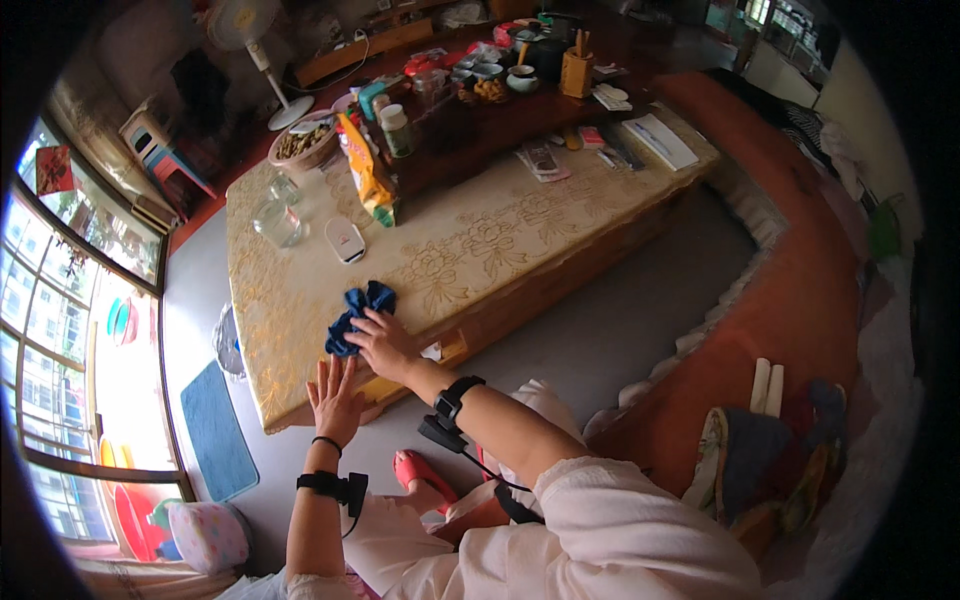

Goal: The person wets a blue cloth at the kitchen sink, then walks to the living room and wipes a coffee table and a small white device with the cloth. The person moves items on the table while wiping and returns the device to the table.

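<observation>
A crumpled dark blue cloth (pixel 351 319) lies near the close edge of a table with a cream and gold flowered tablecloth (pixel 480 262). My right hand (pixel 381 345) rests on the cloth's right part, fingers spread and pressing it to the table rather than closing round it. Just below the cloth, my left hand (pixel 334 401) lies flat at the table edge with its fingers apart, holding nothing. Beyond the cloth are an oval white object (pixel 346 241), a glass jar of clear liquid (pixel 279 225) and an upright orange and yellow snack bag (pixel 367 172).
Farther back stand a white-capped bottle (pixel 395 131), a basin of nuts (pixel 304 142) and a wooden utensil holder (pixel 577 73). A notepad (pixel 660 141) lies at the far right. Below the tabletop is an open drawer (pixel 390 386); a fan (pixel 289 112) stands behind.
</observation>
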A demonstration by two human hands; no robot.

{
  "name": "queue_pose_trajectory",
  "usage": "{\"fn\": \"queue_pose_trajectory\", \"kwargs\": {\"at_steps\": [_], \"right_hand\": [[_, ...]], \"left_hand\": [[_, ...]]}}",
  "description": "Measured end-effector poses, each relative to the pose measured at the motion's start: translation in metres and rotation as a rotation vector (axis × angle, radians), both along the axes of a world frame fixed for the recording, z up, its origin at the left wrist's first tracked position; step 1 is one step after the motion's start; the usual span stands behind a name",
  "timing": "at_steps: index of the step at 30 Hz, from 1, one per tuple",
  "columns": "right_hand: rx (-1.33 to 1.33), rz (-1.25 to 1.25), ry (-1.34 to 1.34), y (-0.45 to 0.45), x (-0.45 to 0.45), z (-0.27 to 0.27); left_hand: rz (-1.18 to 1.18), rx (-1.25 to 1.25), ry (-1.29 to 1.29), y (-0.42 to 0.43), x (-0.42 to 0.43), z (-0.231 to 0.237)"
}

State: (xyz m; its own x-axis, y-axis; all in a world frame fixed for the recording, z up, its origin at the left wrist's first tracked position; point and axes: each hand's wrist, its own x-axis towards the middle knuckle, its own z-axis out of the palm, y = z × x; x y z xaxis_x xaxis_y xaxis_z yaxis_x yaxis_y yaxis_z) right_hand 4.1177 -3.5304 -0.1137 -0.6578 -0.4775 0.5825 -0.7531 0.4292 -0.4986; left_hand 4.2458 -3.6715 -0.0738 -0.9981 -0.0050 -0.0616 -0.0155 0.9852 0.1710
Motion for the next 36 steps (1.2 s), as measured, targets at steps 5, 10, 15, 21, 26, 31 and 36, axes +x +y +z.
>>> {"fn": "queue_pose_trajectory", "kwargs": {"at_steps": [5,10,15,21,26,31,36], "right_hand": [[0.074,0.059,0.196,0.077,-0.063,-0.007],[0.092,-0.381,-0.155,0.246,-0.165,0.021],[0.294,-0.669,-0.033,0.267,-0.168,0.011],[0.136,-0.273,-0.003,0.110,-0.047,0.007],[0.170,0.059,-0.102,0.023,0.023,0.015],[-0.191,0.095,-0.258,0.053,-0.028,0.036],[-0.097,-0.169,-0.026,0.105,-0.088,0.086]], "left_hand": [[0.003,-0.005,-0.029,0.001,0.000,0.002],[0.008,0.000,-0.024,0.002,-0.001,0.002],[-0.007,0.021,-0.009,0.002,0.000,0.004],[0.005,0.038,-0.004,-0.004,0.000,-0.001],[0.060,0.138,-0.056,-0.005,0.000,0.004],[0.117,0.380,0.238,0.010,0.077,0.018],[0.286,0.471,0.404,0.009,0.163,0.029]]}}
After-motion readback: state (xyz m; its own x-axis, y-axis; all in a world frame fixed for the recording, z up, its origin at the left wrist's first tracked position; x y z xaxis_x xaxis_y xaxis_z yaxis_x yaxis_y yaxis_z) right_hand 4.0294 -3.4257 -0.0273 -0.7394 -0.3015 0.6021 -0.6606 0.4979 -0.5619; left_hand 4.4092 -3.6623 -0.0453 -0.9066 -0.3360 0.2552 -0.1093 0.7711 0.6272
